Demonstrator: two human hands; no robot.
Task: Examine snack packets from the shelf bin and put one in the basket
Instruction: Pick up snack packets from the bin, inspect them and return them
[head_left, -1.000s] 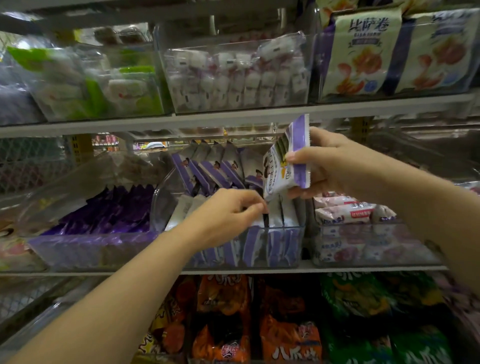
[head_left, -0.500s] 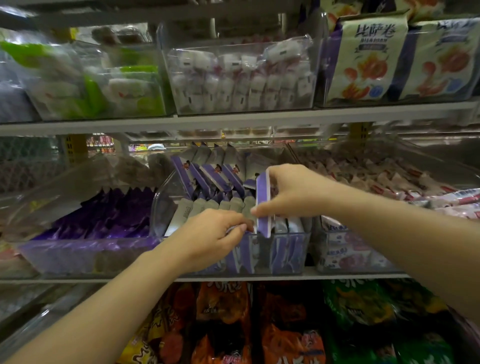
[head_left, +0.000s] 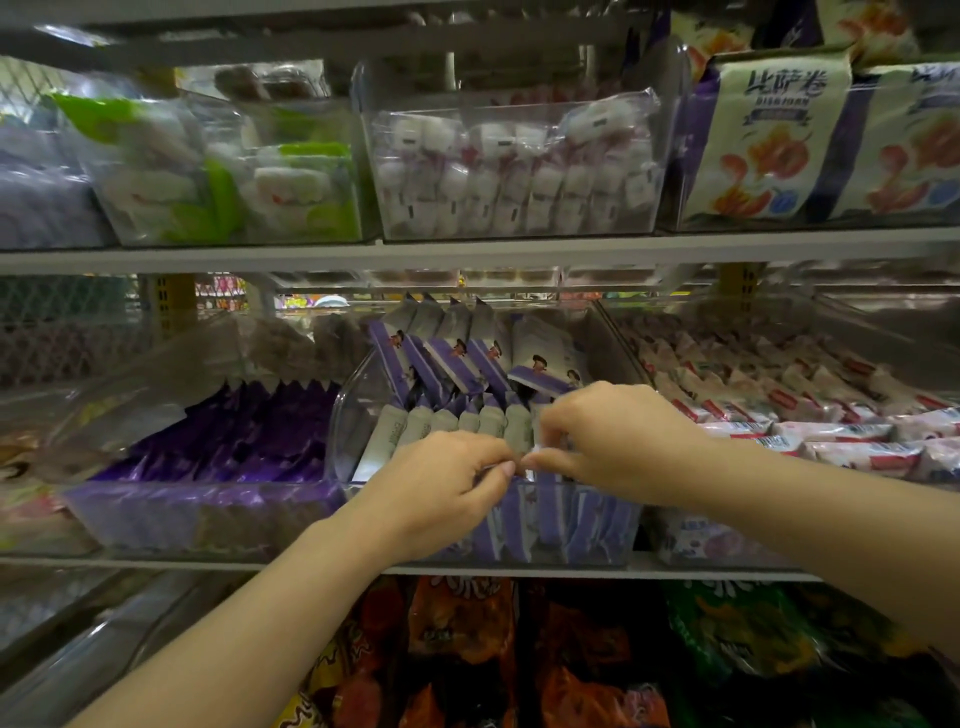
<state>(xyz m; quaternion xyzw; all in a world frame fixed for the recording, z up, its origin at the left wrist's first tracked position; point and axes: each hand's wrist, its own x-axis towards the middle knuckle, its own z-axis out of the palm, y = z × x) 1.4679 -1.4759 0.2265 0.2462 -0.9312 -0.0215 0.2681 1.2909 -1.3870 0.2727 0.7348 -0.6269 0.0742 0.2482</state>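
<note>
Currently the right hand pinches a packet in the bin, the left hand's grip cannot be told; tight packing may crumple it or dislodge neighbours.

The left hand and right hand join bare forearms.

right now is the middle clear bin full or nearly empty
Mostly full: the clear bin holds rows of purple packets, front wall to back.
</note>
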